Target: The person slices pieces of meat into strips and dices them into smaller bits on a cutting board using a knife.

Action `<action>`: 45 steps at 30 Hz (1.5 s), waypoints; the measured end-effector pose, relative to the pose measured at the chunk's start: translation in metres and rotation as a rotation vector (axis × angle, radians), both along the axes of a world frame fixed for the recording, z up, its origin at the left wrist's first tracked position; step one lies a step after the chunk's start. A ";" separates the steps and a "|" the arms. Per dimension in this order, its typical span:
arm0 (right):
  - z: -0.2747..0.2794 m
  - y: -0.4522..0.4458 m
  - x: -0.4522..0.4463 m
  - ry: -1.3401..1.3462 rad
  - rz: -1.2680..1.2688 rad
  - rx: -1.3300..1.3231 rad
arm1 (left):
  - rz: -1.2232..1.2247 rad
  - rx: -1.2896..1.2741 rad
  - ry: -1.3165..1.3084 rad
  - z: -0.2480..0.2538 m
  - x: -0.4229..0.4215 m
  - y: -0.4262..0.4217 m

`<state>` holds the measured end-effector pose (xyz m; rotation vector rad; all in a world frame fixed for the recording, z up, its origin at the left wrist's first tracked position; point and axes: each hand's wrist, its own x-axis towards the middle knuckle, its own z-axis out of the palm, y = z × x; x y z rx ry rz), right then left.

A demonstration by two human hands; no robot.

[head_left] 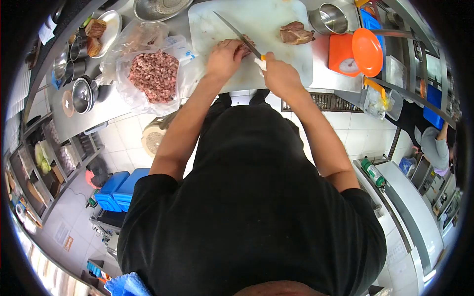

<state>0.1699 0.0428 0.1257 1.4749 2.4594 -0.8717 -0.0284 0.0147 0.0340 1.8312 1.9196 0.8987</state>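
Brownish-red meat [245, 49] lay under the left hand [224, 59].
Bunched fingers seemingly pressed it; right hand [282, 76] clenched a long-bladed steel knife [239, 33].

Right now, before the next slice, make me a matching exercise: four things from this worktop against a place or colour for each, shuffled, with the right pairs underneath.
Column one
1. Knife
2. Diced meat
3. Large meat piece
4. Kitchen scale

Column two
A. Near the right edge of the cutting board
B. Orange
C. Gripped by the right hand
D. On a clear plastic bag, left of the board

Right pairs: 1-C, 2-D, 3-A, 4-B
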 end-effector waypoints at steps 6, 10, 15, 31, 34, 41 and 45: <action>0.004 -0.032 0.019 -0.091 -0.012 -0.062 | -0.018 0.005 0.117 0.002 -0.004 -0.002; -0.040 -0.038 0.010 -0.055 -0.055 -0.047 | -0.025 0.038 0.105 -0.003 -0.003 -0.002; -0.049 -0.010 -0.013 0.023 -0.030 -0.001 | -0.036 0.041 0.061 -0.010 -0.005 -0.001; -0.046 -0.036 0.002 -0.014 -0.012 0.001 | -0.017 -0.055 0.119 -0.001 -0.014 -0.010; -0.063 -0.015 -0.018 0.033 0.004 0.041 | -0.029 -0.019 0.084 -0.005 -0.016 -0.008; -0.013 -0.011 -0.006 0.023 0.060 0.038 | 0.034 -0.006 -0.041 -0.006 -0.018 -0.021; 0.006 -0.031 0.009 -0.066 0.068 0.008 | 0.044 -0.032 0.033 -0.002 -0.019 -0.020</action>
